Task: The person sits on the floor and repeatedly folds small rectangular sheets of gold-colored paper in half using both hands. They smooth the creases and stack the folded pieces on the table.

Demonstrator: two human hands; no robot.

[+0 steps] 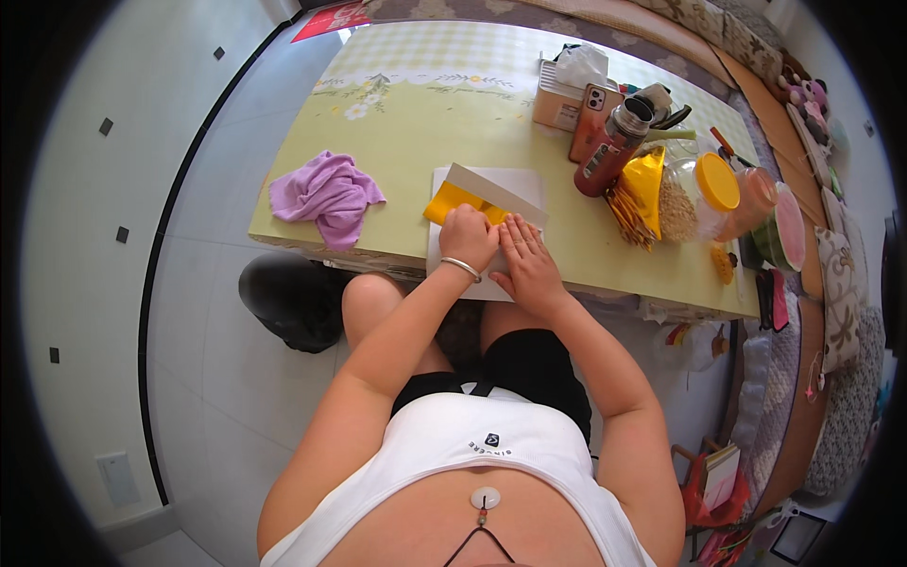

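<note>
Nearest the camera: one white disc pendant (485, 498) on a dark cord, over one white top (453, 425) with one dark emblem and a line of lettering. One gold sheet (446, 201) lay on the table in front of the person, partly under the hands, against one grey strip (482, 186); one white sheet (525, 182) sat below both. Left hand (470, 238) was curled, knuckles up, on the gold; couldn't tell if it pinched anything. Right hand (529, 267) was flat, fingers straight and close together, tips just beside the left. One silver bangle (463, 267), left wrist. Further out on the table (416, 132): one purple cloth (326, 197) left; on the right one gold bundle (644, 180), one open red flask (612, 151) with pale lettering, one phone (593, 121), one tissue box (557, 104) with small print, one yellow lid (718, 181). Table cover's floral print carried script too small to read. One red sheet (331, 21) with pale characters showed beyond the far-left corner.
</note>
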